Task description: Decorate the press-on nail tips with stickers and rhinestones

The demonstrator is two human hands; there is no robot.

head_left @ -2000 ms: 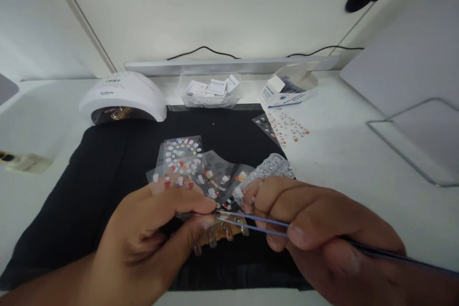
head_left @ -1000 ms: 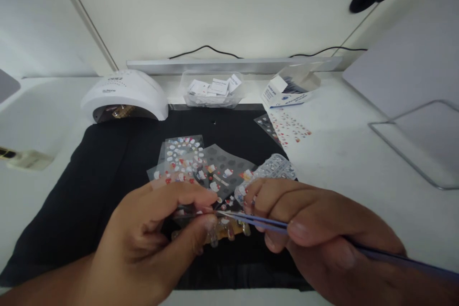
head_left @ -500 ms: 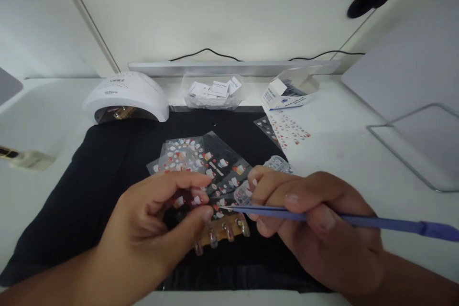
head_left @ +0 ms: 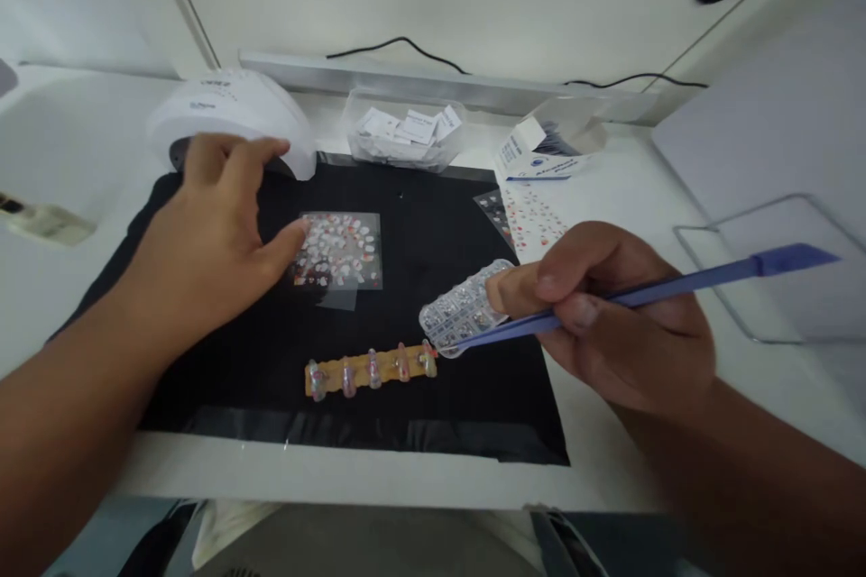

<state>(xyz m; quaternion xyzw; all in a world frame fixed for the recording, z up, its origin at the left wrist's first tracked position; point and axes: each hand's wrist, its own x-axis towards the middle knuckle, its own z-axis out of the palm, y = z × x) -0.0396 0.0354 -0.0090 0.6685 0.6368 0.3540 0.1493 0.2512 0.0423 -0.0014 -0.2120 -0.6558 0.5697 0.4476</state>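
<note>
My left hand [head_left: 216, 225] is open with its fingers spread, in front of the nail lamp [head_left: 236, 113]. Its thumb is at the left edge of a clear sheet of small stickers [head_left: 342, 252]. In my right hand [head_left: 609, 325] are blue tweezers [head_left: 677, 290], pointing left. Their tip is close to the rightmost of several glossy false nails [head_left: 373, 370] set along a yellowish strip [head_left: 360, 370]. A small reddish speck shows near that tip, too small to make out. A clear compartment case of tiny gems [head_left: 464, 311] lies partly behind my right fingers.
A black mat [head_left: 271, 361] covers the white table. A clear bin of white packets [head_left: 406, 131] and an open pad box [head_left: 548, 149] stand at the back. More sticker sheets [head_left: 534, 216] lie right. A bottle [head_left: 50, 224] is far left, a wire stand [head_left: 690, 275] far right.
My left hand has moved left and up toward the lamp. The dark sticker sheet it held is out of sight. The tweezers tip has come to the nail strip's right end. The view has tilted down.
</note>
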